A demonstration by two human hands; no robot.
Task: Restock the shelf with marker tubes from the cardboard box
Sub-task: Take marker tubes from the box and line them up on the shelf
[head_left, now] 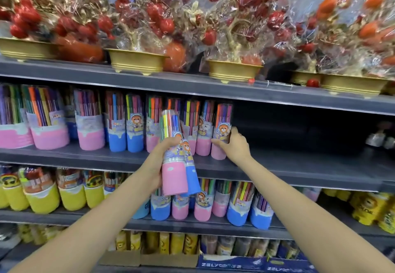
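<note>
Tubes: our left hand (159,161) grips a pink-based tube (173,165) and a blue-based tube (191,172).
Shelf: our right hand (232,145) grips a pink-based shelf tube (222,131).

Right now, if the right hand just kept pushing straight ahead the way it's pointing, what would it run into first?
The right hand already grips a pink-based marker tube at the end of the middle shelf row. Pushing on would drive that tube deeper along the shelf; the space behind looks dark and free, though depth is hard to judge.

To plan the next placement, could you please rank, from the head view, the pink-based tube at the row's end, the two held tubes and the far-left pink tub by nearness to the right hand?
1. Pink-based tube, gripped by the right hand.
2. Held tubes, left of it.
3. Far-left pink tub, shelf's left end.
</note>
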